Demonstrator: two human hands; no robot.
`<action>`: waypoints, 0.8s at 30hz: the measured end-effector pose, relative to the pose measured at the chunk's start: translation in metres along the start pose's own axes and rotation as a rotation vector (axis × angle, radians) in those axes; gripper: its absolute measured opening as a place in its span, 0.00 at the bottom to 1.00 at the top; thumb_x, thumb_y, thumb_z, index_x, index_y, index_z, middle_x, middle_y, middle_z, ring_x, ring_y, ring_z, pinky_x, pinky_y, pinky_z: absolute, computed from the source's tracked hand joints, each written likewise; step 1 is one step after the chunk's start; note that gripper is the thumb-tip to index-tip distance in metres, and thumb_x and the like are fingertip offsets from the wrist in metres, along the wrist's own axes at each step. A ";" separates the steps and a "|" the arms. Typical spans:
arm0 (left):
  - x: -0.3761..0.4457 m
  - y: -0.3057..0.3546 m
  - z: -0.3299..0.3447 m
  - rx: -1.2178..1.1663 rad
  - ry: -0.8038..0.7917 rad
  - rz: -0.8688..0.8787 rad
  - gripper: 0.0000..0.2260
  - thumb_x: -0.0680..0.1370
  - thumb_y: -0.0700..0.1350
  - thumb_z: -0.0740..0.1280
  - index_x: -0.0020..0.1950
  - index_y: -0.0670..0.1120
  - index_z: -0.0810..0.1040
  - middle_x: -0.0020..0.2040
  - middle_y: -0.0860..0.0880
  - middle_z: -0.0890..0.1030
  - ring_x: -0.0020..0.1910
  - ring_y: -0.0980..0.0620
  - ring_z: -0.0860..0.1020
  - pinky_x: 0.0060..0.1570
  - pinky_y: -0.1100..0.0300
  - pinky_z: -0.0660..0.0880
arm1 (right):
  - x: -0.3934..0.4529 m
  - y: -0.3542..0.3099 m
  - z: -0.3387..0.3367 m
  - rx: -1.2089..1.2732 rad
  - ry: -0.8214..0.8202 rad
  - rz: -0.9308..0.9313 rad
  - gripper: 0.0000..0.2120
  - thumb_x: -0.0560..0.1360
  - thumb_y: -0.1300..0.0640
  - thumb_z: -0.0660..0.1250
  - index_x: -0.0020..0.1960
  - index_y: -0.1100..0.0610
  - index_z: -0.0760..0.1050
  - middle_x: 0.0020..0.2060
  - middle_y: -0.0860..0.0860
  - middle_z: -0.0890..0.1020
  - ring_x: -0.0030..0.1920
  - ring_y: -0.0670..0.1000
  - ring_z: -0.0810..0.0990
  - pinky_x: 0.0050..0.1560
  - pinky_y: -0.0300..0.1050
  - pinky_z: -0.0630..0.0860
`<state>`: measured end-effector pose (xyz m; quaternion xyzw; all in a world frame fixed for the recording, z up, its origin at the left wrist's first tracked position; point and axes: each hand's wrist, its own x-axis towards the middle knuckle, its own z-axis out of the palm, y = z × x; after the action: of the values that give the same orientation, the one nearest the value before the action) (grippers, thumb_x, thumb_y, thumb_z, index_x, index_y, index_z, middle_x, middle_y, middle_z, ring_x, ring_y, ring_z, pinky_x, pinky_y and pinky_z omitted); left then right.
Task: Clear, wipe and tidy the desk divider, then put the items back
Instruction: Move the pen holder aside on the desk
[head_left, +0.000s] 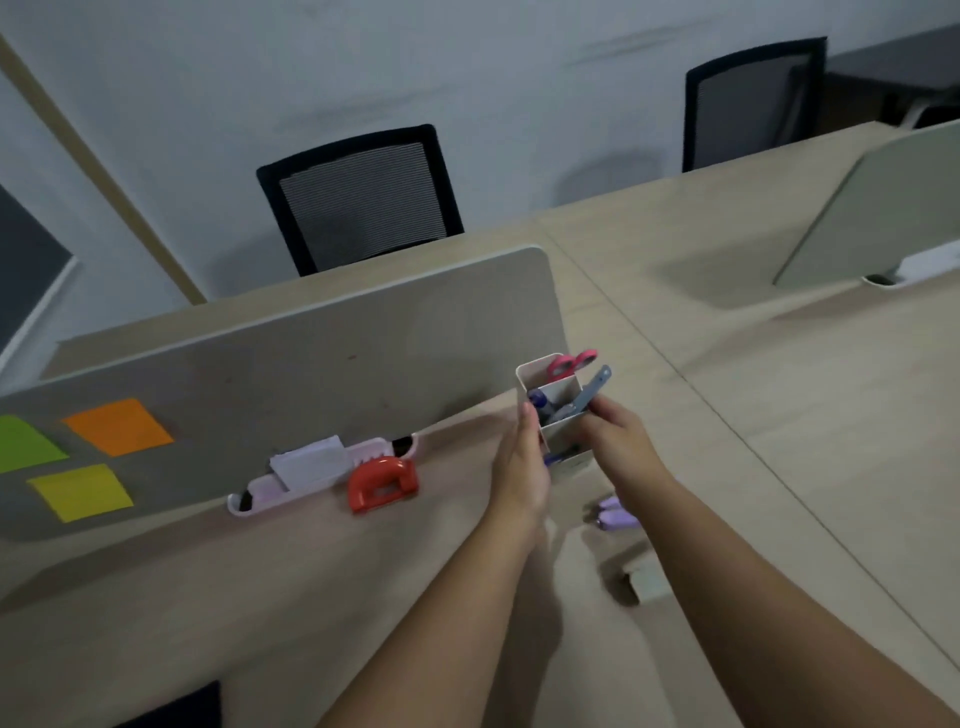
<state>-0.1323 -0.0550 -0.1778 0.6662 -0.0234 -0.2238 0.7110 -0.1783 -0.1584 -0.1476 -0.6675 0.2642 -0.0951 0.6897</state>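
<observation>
Both hands are on the white pen holder (558, 415), a stepped, three-compartment box standing at the right end of the grey desk divider (291, 364). The left hand (522, 467) lies flat against its left side with the fingers straight, while the right hand (615, 434) curls round its right wall and grips it. Pink-handled scissors (569, 364) stick out of the far compartment, a grey utility knife (592, 389) leans out of the middle one, and pens fill the rest; whether the holder rests on the bench (779, 441) or is just lifted is hard to tell through the blur.

The step in hand looks like moving the holder, either off the divider area or back to it. To do it well, it should stay upright and squeezed evenly from both sides, since the tall, leaning tools could tip out if it tilts. A slow, low carry suits it, set down flat on a bare patch of bench.

Left of the hands, a pink tray (322, 473) holding white paper sits against the divider, with a red hole punch (383, 483) touching its near edge. Sticky notes (117, 427) in green, orange and yellow cling to the panel. A lilac object (615, 512) lies near the right forearm.
</observation>
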 end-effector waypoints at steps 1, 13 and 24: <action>-0.004 -0.002 0.017 0.024 -0.037 -0.002 0.35 0.69 0.74 0.58 0.63 0.52 0.79 0.63 0.47 0.81 0.65 0.47 0.77 0.69 0.43 0.69 | -0.005 -0.004 -0.018 0.008 0.033 -0.003 0.13 0.68 0.65 0.60 0.47 0.57 0.81 0.42 0.58 0.84 0.41 0.54 0.81 0.47 0.53 0.80; -0.046 -0.059 0.158 0.080 -0.430 -0.130 0.31 0.64 0.80 0.57 0.58 0.66 0.79 0.63 0.54 0.81 0.66 0.53 0.76 0.71 0.47 0.67 | -0.048 0.029 -0.174 -0.021 0.343 0.108 0.11 0.77 0.60 0.59 0.51 0.64 0.78 0.42 0.54 0.79 0.41 0.48 0.74 0.39 0.41 0.71; -0.054 -0.072 0.149 0.078 -0.358 -0.152 0.49 0.57 0.83 0.57 0.71 0.58 0.70 0.70 0.56 0.72 0.72 0.55 0.68 0.76 0.49 0.60 | -0.042 0.050 -0.183 0.027 0.385 0.084 0.16 0.73 0.60 0.62 0.60 0.56 0.77 0.56 0.58 0.80 0.51 0.51 0.79 0.49 0.45 0.75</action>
<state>-0.2506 -0.1770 -0.2161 0.6426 -0.1078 -0.3905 0.6503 -0.3147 -0.2931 -0.1808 -0.6159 0.4178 -0.1957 0.6386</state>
